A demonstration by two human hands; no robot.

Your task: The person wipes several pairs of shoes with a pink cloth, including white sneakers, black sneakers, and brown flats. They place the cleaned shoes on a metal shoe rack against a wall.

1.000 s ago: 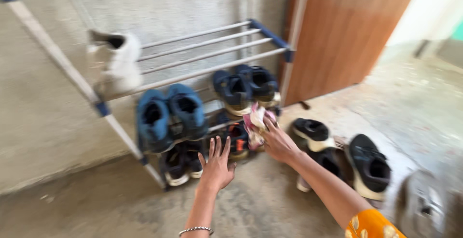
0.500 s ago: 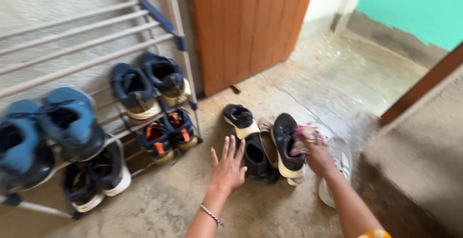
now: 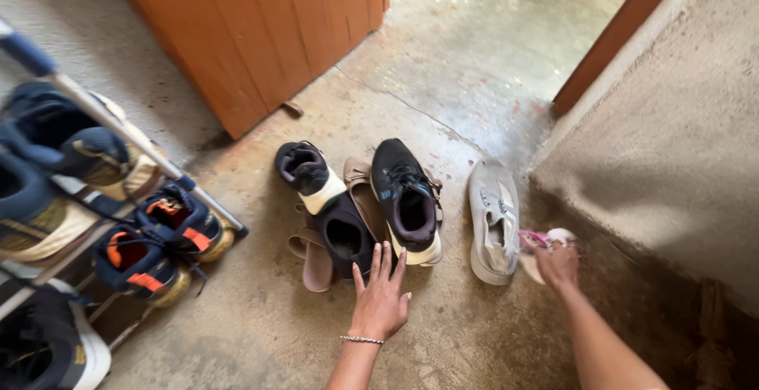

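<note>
black sneakers (image 3: 371, 208) lie on bare concrete floor (image 3: 261, 335); left hand (image 3: 381, 299) hovers just beside them, grip wide; right hand (image 3: 558, 262) holds pink cloth (image 3: 538, 239) beside grey shoe (image 3: 492, 220).

Single head view, steep downward, near floor (image 3: 261, 335).

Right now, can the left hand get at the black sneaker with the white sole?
Probably yes: the left hand is open with fingertips right by the black sneaker, nothing between them; the right hand is off beside the grey shoe.
</note>
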